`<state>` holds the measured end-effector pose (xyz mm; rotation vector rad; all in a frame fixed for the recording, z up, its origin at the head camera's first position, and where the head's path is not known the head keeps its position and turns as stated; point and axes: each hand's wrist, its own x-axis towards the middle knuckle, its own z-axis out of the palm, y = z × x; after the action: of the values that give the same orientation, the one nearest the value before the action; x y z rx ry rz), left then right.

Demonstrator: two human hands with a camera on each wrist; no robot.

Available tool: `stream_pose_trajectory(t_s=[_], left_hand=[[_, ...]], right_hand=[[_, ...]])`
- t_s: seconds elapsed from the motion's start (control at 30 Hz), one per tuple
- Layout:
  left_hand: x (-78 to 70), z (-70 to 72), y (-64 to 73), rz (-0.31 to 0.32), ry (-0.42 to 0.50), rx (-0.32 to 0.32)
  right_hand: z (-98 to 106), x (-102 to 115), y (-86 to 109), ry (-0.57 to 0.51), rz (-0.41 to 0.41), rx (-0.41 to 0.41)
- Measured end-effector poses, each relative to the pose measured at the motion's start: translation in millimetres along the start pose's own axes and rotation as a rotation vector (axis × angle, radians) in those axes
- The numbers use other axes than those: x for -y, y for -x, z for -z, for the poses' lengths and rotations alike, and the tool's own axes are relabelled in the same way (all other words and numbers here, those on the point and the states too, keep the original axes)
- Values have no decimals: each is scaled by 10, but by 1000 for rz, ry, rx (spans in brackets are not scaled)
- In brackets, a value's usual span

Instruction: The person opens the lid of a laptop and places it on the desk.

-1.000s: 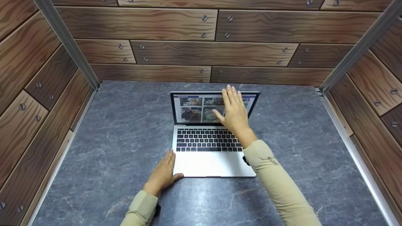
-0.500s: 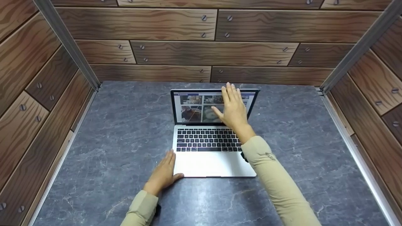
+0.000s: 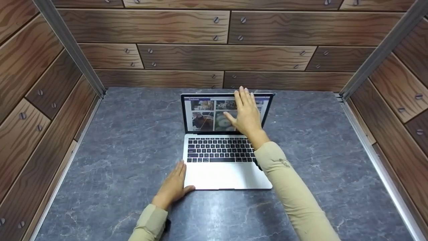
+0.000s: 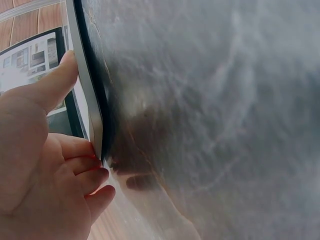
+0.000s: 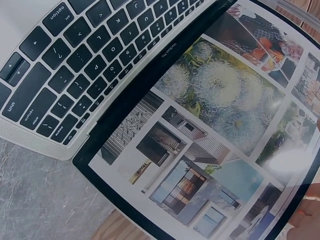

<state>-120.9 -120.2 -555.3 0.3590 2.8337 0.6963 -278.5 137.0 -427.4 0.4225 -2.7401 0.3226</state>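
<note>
A silver laptop (image 3: 207, 175) stands unfolded, its lit screen (image 3: 202, 115) raised behind the black keyboard (image 3: 214, 150). In the head view my left hand (image 3: 172, 184) rests at the near left corner, straight fingers along the side edge and thumb at the front edge; the left wrist view shows this thumb (image 4: 62, 80) touching the thin edge. With straight fingers my right hand (image 3: 248, 117) lies against the right part of the screen, its fingertips passing over the lid's top edge. Its thumb is spread out to the left. Only a bit of this hand appears in the right wrist view.
The laptop lies on a dark grey marbled surface (image 3: 127, 160). Wood-patterned panels (image 3: 187, 57) stand at the back and both sides, with metal posts (image 3: 72, 50) at the rear corners.
The lid has tilted slightly backward, away from the keyboard, with my right hand moving along with it. My left hand stays at the near left corner.
</note>
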Motion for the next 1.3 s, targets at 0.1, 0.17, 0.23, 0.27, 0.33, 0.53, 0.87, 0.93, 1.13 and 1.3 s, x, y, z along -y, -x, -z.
stream_pose_trajectory(t_s=[0.1,0.17,0.23,0.27,0.33,0.53,0.87,0.93,1.13,1.3], left_hand=[[8,-1,-3,0,3,1],[14,-5,-4,6,2,5],[19,-8,-3,10,4,7],[21,-11,-4,15,3,11],[20,-14,-5,26,1,19],[16,-23,-4,29,10,24],[21,-23,5,30,12,10],[20,-19,5,21,11,4],[18,-9,2,8,6,1],[9,-7,-10,6,-1,5]], right_hand=[[-9,-20,-33,-3,4,2],[-13,-29,-60,-7,5,12],[-14,-35,-89,-18,2,28],[-13,-35,-102,-23,-1,40],[-16,-37,-128,-29,-7,55],[-23,-42,-175,-25,-16,80],[-36,-39,-272,-11,-36,149],[-27,-45,-296,-4,-40,172],[-6,-76,-359,35,-44,231],[8,-98,-398,40,-41,254]])
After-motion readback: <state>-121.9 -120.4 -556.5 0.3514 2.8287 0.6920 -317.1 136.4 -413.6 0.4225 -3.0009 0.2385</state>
